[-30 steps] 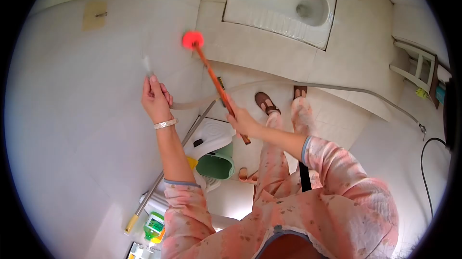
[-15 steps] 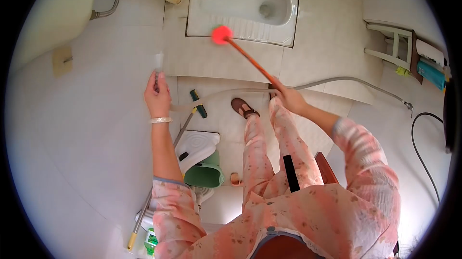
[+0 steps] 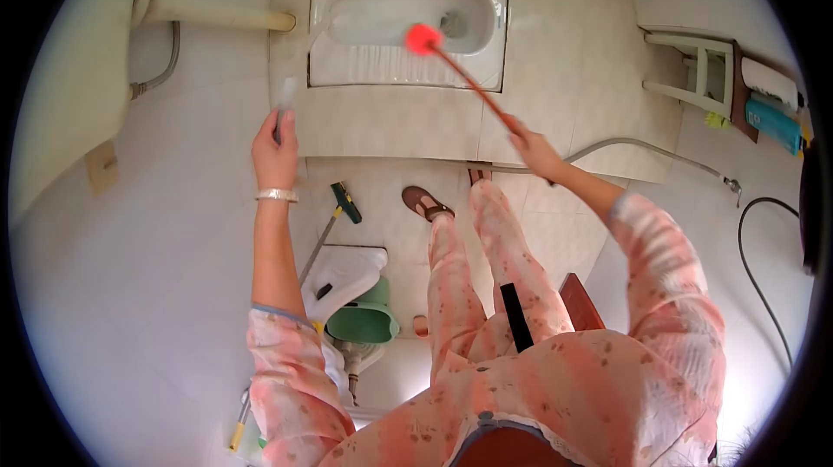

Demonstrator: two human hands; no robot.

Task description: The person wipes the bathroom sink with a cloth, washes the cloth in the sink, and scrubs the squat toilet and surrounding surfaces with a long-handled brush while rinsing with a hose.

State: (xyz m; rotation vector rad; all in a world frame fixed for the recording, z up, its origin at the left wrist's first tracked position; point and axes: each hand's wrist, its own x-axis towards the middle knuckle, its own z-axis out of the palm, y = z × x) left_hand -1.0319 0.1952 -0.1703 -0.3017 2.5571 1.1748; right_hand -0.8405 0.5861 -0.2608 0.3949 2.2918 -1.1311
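Observation:
A squat toilet (image 3: 364,75) is set into the raised tiled step. My right hand (image 3: 540,155) is closed round the brown stick of a toilet brush (image 3: 475,85). The brush's round red head is over the toilet bowl, near the drain hole; contact cannot be made out. My left hand (image 3: 275,150), with a bracelet at the wrist, is closed on the end of a grey hose (image 3: 616,143), left of the toilet. A blurred whitish streak shows just beyond its fingers. The hose stretches across the step's edge towards the right wall, its middle blurred.
A green-headed floor brush (image 3: 346,203) and a green bucket (image 3: 360,326) stand lower left. A pale pipe (image 3: 217,12) enters the floor left of the toilet. At right are a small stool (image 3: 694,55) bearing packets and a black hose (image 3: 748,254). The step edge crosses before my feet.
The brush head has moved right, from the toilet's near edge to over the bowl. My left hand stays closed on the hose. The view has shifted slightly.

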